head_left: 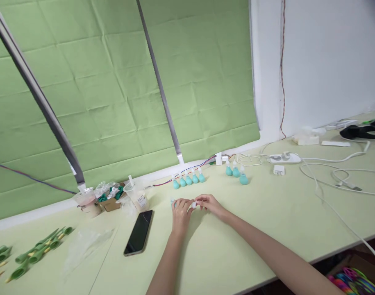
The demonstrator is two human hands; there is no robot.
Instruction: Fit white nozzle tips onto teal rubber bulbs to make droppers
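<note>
My left hand (181,212) and my right hand (211,204) meet above the table, fingers closed around a small white piece (194,204). Its exact kind is too small to make out. A teal squeeze bottle (172,202) shows partly behind the fingers of my left hand; whether they touch it I cannot tell. Farther back, several teal bulb-shaped bottles (188,180) with white pointed tips stand upright in a row. Another group of 3 such bottles (235,171) stands to the right.
Left of my hands lies a black phone (138,232). Beyond it are a drink cup (137,197), a second cup (88,201) and a small cardboard box (111,201). Green funnel-shaped parts (36,252) lie far left. On the right are a power strip (285,158), a charger (278,170) and white cables (325,203).
</note>
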